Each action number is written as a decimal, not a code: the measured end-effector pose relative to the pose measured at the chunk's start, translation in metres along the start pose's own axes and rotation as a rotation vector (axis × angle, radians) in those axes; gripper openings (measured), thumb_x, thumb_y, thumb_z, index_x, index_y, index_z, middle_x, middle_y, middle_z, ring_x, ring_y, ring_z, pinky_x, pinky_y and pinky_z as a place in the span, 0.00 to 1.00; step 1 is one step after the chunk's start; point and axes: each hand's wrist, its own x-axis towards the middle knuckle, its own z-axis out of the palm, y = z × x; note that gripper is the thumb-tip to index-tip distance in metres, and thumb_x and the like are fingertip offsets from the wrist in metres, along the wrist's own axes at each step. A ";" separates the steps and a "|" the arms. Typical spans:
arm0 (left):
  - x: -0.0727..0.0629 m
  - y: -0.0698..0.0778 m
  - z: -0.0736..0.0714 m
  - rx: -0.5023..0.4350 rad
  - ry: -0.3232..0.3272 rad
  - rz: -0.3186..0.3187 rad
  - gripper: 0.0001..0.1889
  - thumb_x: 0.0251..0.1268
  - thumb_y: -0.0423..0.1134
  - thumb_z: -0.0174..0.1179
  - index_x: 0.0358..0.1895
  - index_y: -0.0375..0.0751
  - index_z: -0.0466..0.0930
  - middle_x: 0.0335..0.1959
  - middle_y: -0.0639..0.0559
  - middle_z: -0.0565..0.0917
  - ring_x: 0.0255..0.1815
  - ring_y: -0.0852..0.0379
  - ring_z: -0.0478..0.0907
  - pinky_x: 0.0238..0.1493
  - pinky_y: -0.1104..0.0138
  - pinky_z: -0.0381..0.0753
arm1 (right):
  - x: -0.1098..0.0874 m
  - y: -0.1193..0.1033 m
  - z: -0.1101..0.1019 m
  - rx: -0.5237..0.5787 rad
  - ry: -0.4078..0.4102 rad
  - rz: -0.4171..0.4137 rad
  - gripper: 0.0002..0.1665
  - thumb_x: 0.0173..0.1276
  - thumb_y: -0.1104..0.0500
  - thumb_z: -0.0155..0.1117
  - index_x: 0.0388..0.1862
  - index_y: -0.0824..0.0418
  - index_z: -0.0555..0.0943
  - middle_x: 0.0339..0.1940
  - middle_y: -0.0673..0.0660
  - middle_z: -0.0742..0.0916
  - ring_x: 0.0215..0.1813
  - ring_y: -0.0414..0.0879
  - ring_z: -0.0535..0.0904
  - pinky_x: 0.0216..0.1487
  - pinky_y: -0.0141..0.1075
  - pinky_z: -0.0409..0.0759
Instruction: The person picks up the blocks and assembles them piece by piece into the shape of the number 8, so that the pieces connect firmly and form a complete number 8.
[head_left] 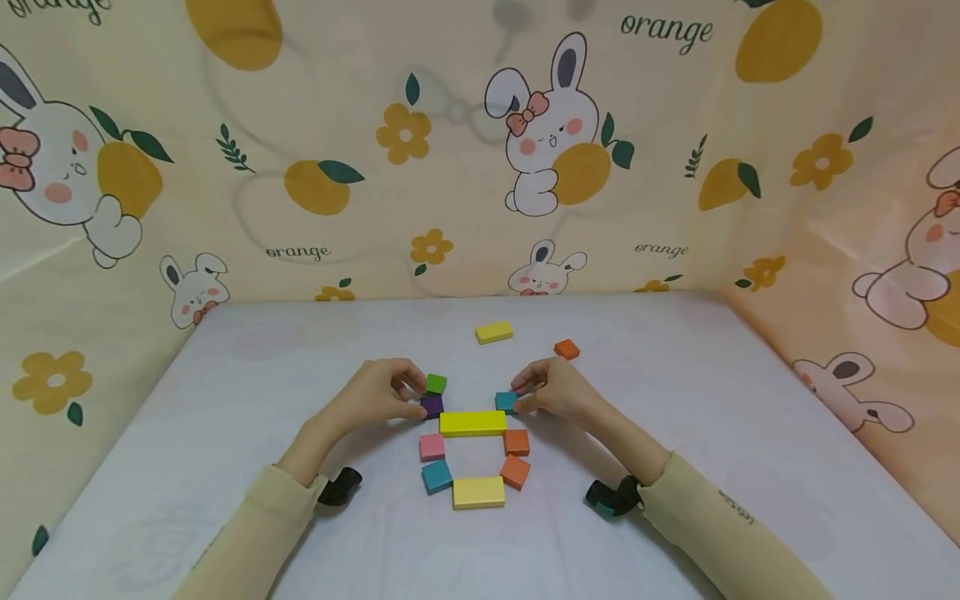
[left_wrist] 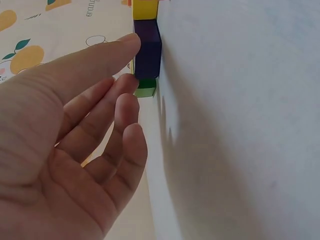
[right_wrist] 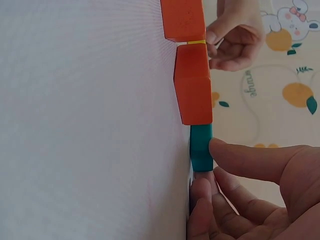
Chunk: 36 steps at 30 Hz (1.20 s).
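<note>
In the head view my left hand [head_left: 381, 392] touches a small purple block [head_left: 432, 407]. Its thumb lies against the block's side, and a curved fingertip reaches the edge of the green block [head_left: 436, 383] just beyond. My right hand [head_left: 553, 387] pinches a blue block [head_left: 506, 403] between thumb and fingers; the right wrist view has the thumb on this blue block [right_wrist: 201, 148] and the fingertips at its end. A long yellow block [head_left: 472, 424] lies just nearer, between the two sides.
Nearer on the white tabletop [head_left: 480, 558] lie a pink block [head_left: 432, 447], another blue block [head_left: 437, 477], two orange blocks [head_left: 516, 442] and a pale yellow block [head_left: 478, 492]. Farther off are a yellow block [head_left: 493, 332] and an orange block [head_left: 567, 348]. A patterned backdrop [head_left: 465, 183] rises behind.
</note>
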 end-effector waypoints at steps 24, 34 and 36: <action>0.001 -0.006 0.003 -0.014 -0.029 0.026 0.17 0.51 0.36 0.76 0.44 0.45 0.82 0.39 0.55 0.84 0.35 0.54 0.76 0.36 0.64 0.78 | 0.000 0.001 0.001 -0.011 -0.001 0.011 0.16 0.54 0.69 0.76 0.42 0.63 0.85 0.37 0.54 0.86 0.40 0.51 0.77 0.39 0.36 0.78; 0.002 -0.007 0.002 -0.007 -0.022 0.011 0.17 0.50 0.36 0.77 0.43 0.46 0.82 0.39 0.56 0.85 0.35 0.53 0.77 0.37 0.64 0.79 | -0.001 -0.003 -0.005 0.010 -0.024 0.007 0.14 0.59 0.66 0.74 0.44 0.64 0.84 0.36 0.56 0.85 0.37 0.51 0.78 0.38 0.37 0.77; 0.002 -0.007 0.002 -0.007 -0.022 0.009 0.17 0.50 0.36 0.77 0.43 0.47 0.82 0.39 0.56 0.85 0.35 0.53 0.77 0.37 0.64 0.79 | -0.001 -0.004 -0.007 -0.013 -0.008 0.004 0.13 0.60 0.64 0.73 0.44 0.64 0.84 0.35 0.56 0.85 0.36 0.51 0.78 0.37 0.37 0.78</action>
